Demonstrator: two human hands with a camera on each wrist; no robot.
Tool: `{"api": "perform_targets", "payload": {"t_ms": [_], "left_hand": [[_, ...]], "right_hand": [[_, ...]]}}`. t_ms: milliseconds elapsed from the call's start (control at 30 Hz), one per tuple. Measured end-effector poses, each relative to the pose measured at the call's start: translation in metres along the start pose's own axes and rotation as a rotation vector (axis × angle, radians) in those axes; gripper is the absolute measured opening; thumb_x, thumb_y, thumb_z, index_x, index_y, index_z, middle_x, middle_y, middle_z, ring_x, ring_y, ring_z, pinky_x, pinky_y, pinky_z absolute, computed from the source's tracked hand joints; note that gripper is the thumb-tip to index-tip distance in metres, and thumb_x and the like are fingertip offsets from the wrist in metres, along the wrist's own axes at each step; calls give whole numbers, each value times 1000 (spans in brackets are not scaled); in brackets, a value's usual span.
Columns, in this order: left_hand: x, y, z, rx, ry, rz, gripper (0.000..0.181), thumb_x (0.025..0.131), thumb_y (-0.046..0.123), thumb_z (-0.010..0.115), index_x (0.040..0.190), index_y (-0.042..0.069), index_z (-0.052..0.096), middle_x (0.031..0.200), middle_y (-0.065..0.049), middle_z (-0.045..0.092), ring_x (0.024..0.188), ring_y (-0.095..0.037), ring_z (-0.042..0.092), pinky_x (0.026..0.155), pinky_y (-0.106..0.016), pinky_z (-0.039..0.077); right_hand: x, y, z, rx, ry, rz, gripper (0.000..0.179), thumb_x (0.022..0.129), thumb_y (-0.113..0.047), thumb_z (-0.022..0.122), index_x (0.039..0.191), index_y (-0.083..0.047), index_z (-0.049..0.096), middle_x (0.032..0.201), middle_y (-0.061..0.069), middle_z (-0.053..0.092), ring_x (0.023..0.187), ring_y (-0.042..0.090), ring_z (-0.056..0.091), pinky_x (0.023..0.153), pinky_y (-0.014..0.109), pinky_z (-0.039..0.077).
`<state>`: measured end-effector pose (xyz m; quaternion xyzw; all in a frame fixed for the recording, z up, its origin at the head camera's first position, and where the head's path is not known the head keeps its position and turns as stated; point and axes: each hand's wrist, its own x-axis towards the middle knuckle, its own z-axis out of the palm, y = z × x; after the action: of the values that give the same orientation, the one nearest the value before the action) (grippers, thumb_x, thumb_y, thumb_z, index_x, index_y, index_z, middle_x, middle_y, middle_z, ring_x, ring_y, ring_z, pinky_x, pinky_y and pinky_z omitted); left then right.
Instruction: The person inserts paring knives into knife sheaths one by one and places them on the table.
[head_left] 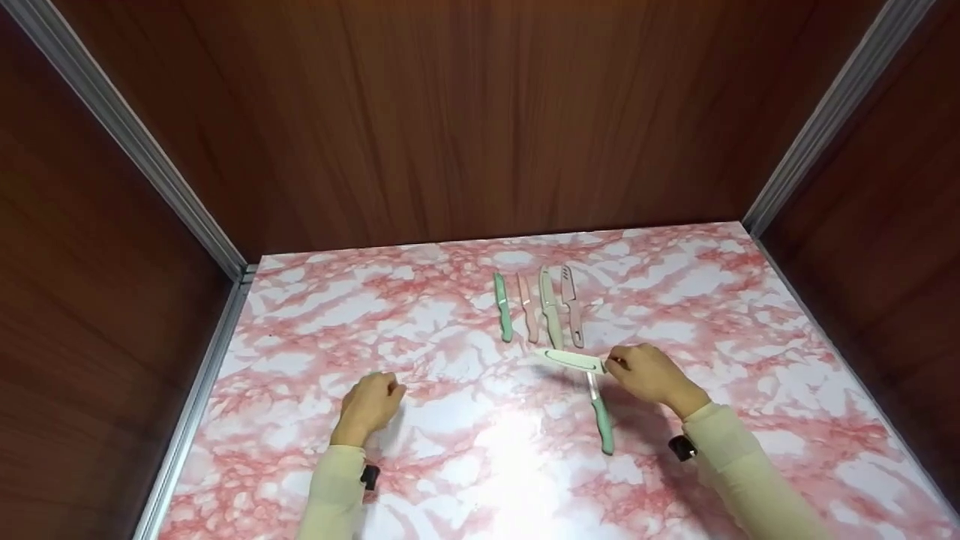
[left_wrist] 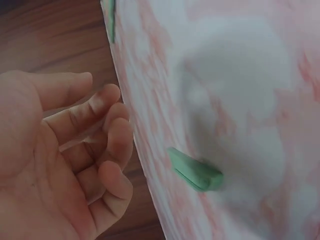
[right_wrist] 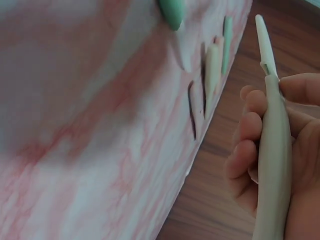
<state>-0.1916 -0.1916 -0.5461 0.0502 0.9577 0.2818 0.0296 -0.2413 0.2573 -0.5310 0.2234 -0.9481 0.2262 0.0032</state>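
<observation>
My right hand (head_left: 646, 373) holds a knife (right_wrist: 274, 145) by its pale cream-green handle, fingers curled round it. A pale sheath (head_left: 574, 361) covers its blade, which points left above the table. Beneath it lies a knife with a green handle (head_left: 602, 427); its upper part is hidden by the sheath. My left hand (head_left: 369, 405) hovers at the left with loosely curled fingers and nothing in it. Beyond the right hand lie a green knife (head_left: 503, 309), a pink knife (head_left: 529, 311), a pale green knife (head_left: 551, 307) and a pink knife with a broad, holed blade (head_left: 573, 311), side by side.
A table (head_left: 300, 360) with a red-and-white marbled top carries the knives. Dark wood panels (head_left: 480, 120) rise behind it and on both sides, with metal posts (head_left: 825, 112) at the corners. A bright glare (head_left: 517, 465) falls on the front middle of the table.
</observation>
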Motion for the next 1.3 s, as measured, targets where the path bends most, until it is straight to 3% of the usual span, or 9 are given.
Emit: {"api": "perform_targets", "payload": {"t_ms": [233, 433, 633, 867, 967, 1067, 1300], "left_hand": [[3, -13, -2, 65, 13, -82, 23, 95, 21, 55, 73, 12, 52, 72, -4, 46, 61, -18, 45, 54, -33, 36], [5, -24, 1, 98, 36, -126, 19, 92, 19, 58, 76, 12, 50, 73, -5, 45, 61, -19, 44, 54, -35, 36], [7, -30, 2, 85, 78, -167, 19, 91, 17, 60, 78, 10, 48, 73, -6, 46, 63, -22, 48, 57, -39, 39], [8, -34, 6, 65, 85, -220, 17, 91, 20, 60, 94, 4, 53, 87, -14, 50, 77, -32, 56, 66, -49, 46], [8, -35, 8, 61, 89, -234, 22, 91, 20, 61, 100, 3, 52, 90, -16, 51, 80, -34, 57, 68, -51, 46], [8, -37, 10, 57, 92, -245, 25, 90, 20, 61, 103, 1, 51, 89, -16, 52, 80, -35, 57, 67, -51, 46], [6, -39, 12, 59, 112, -255, 32, 90, 19, 61, 111, -3, 51, 90, -19, 54, 78, -36, 58, 65, -52, 45]], "right_hand": [[-1, 13, -3, 30, 20, 33, 17, 92, -11, 55, 77, -9, 64, 65, -3, 54, 56, 12, 46, 59, 34, 41], [0, 25, -5, 39, 25, 90, 18, 93, -15, 54, 84, -6, 66, 65, -1, 56, 55, 12, 46, 57, 34, 41], [6, 39, -7, 98, 30, 222, 18, 89, -14, 59, 97, 1, 65, 66, 4, 57, 55, 16, 47, 53, 32, 38], [21, 56, -1, 181, 56, 401, 32, 89, -18, 62, 108, 8, 57, 82, 18, 65, 72, 29, 61, 67, 41, 48], [30, 60, 3, 164, 110, 442, 34, 90, -18, 61, 108, 10, 57, 94, 25, 63, 85, 38, 61, 78, 49, 47], [39, 60, 8, 158, 141, 485, 34, 90, -17, 58, 107, 12, 56, 98, 29, 61, 90, 44, 59, 80, 54, 46], [62, 59, 21, 132, 172, 530, 22, 87, -10, 52, 93, 11, 57, 86, 26, 61, 82, 43, 60, 75, 53, 47]]}}
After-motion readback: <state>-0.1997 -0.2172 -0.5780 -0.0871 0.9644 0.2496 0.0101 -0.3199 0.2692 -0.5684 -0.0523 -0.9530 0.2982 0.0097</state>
